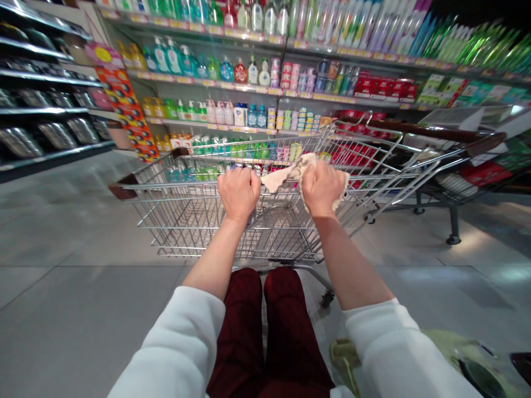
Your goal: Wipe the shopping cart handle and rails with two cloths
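A wire shopping cart (194, 221) stands sideways in front of my legs, its brown-capped handle end off to the right. My left hand (239, 192) is closed around the near top rail of the basket. Just right of it, my right hand (323, 187) is closed on a cream-coloured cloth (276, 179) against the same rail. One end of the cloth stretches left toward my left hand, and some bunches out around my right fingers. The fingertips of both hands are hidden behind the rail.
Shelves of bottles (215, 113) and tins rise behind the cart. A second cart (456, 204) holding goods stands at the right. Metal pots (58, 135) line a rack at the left. A pale green item (346, 359) sits low at the right, partly hidden by my sleeve.
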`<state>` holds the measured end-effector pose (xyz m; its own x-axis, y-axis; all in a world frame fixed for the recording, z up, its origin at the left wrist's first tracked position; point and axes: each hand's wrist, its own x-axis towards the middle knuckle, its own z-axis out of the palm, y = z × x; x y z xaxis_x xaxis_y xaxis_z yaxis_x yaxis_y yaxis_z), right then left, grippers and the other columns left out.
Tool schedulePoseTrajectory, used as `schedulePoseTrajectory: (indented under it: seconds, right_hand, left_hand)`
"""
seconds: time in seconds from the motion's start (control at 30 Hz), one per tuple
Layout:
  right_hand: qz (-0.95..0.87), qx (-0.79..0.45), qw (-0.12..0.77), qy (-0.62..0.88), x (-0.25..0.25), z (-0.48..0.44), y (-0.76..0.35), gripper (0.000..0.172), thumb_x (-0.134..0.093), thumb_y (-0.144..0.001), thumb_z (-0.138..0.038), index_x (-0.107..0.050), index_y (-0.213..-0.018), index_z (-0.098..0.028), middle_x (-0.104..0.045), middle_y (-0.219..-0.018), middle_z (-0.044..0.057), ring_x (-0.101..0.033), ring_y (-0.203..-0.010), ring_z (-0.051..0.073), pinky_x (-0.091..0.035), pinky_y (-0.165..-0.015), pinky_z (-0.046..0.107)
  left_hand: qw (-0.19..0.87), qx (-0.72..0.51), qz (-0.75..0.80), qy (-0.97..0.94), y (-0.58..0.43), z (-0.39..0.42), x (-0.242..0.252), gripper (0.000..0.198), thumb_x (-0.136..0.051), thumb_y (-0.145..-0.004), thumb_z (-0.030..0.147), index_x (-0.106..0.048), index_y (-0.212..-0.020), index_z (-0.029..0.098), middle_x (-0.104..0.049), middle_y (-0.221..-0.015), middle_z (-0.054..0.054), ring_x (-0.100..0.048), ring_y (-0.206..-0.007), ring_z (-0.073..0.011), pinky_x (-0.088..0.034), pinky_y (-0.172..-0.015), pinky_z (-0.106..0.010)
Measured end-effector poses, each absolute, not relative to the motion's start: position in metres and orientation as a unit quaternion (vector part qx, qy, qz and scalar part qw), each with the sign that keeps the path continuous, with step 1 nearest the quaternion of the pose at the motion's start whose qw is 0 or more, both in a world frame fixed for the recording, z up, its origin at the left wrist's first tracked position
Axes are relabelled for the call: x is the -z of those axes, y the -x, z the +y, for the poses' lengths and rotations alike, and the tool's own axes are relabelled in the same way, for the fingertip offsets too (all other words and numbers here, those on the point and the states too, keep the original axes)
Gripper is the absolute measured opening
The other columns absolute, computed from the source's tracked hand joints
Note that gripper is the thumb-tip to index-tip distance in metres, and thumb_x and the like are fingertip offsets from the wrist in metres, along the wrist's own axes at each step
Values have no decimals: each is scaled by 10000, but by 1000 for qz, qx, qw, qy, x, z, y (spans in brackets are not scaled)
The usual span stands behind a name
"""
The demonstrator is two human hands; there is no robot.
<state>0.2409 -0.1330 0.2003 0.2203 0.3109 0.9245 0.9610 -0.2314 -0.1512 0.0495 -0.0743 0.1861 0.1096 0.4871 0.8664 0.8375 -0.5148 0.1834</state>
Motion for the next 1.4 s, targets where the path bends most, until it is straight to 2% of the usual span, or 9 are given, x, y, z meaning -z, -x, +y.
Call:
schedulePoseTrajectory:
  seconds: [0.13, 0.37, 0.53, 0.6, 0.8, 0.93, 1.07, 1.27, 1.4]
  right_hand:
    - [-539, 349, 371, 671, -199, -119, -182, 365, -305, -1001, -405, -589, -898, -200, -658, -822, 69, -549, -791, 206, -273, -763, 349]
    - [-580, 346, 363, 642, -198, -115, -158, 403, -298, -1020, -449, -597, -922, -198, -679, -831, 63, -566, -800, 201, -277, -763, 340]
    - [-635, 355, 319, 608, -195, -121, -180, 449, -282, -1019, -466, -604, -1172, -192, -689, -952, 72, -578, -894, 209, -281, -806, 345]
    - [-641, 369, 310, 597, -194, -124, -193, 469, -284, -1014, -475, -596, -1216, -188, -689, -969, 75, -572, -900, 208, -287, -806, 345]
    - [-598, 418, 298, 615, -195, -138, -258, 472, -290, -984, -482, -634, -1100, -180, -663, -850, 69, -541, -828, 202, -308, -781, 349]
    - [-555, 463, 304, 620, -199, -159, -323, 565, -203, -972, -510, -654, -967, -170, -622, -762, 97, -522, -738, 216, -317, -733, 375]
    - [-513, 486, 319, 632, -203, -182, -373, 606, -136, -978, -538, -642, -947, -206, -614, -793, 125, -551, -761, 266, -343, -726, 410]
    - [-473, 463, 393, 639, -200, -183, -373, 519, -185, -990, -525, -619, -944, -244, -595, -831, 135, -566, -827, 337, -354, -748, 458]
    - [-419, 462, 438, 647, -198, -169, -347, 501, -186, -1004, -501, -599, -898, -239, -602, -823, 139, -543, -810, 312, -336, -754, 439]
  left_hand:
    - [169, 478, -460, 729, -48, -75, -187, 324, -344, -982, 306, -587, -784, 224, -634, -814, -101, -518, -830, -262, -284, -735, -408]
    - [184, 466, -461, 732, -43, -73, -186, 308, -352, -978, 304, -582, -785, 231, -642, -809, -95, -525, -822, -262, -287, -724, -404]
    - [194, 461, -451, 739, -40, -71, -184, 282, -367, -971, 315, -583, -807, 234, -642, -821, -94, -527, -826, -262, -289, -721, -400]
    - [180, 466, -444, 743, -40, -70, -184, 271, -374, -965, 315, -583, -811, 235, -636, -824, -94, -525, -835, -264, -291, -728, -399]
    - [197, 465, -443, 741, -42, -70, -185, 296, -353, -970, 295, -567, -774, 234, -632, -800, -91, -520, -804, -253, -273, -710, -398]
    - [220, 467, -443, 733, -42, -71, -186, 332, -324, -981, 282, -565, -757, 238, -630, -773, -88, -514, -774, -247, -261, -693, -402]
    - [224, 475, -438, 729, -42, -70, -184, 318, -342, -975, 284, -565, -753, 239, -621, -756, -79, -508, -764, -240, -263, -690, -397]
    - [213, 489, -440, 722, -44, -71, -184, 324, -336, -980, 287, -541, -734, 233, -617, -758, -75, -497, -763, -232, -255, -697, -392]
    - [204, 492, -442, 722, -45, -72, -184, 329, -333, -983, 287, -528, -724, 231, -612, -754, -77, -489, -765, -232, -244, -699, -392]
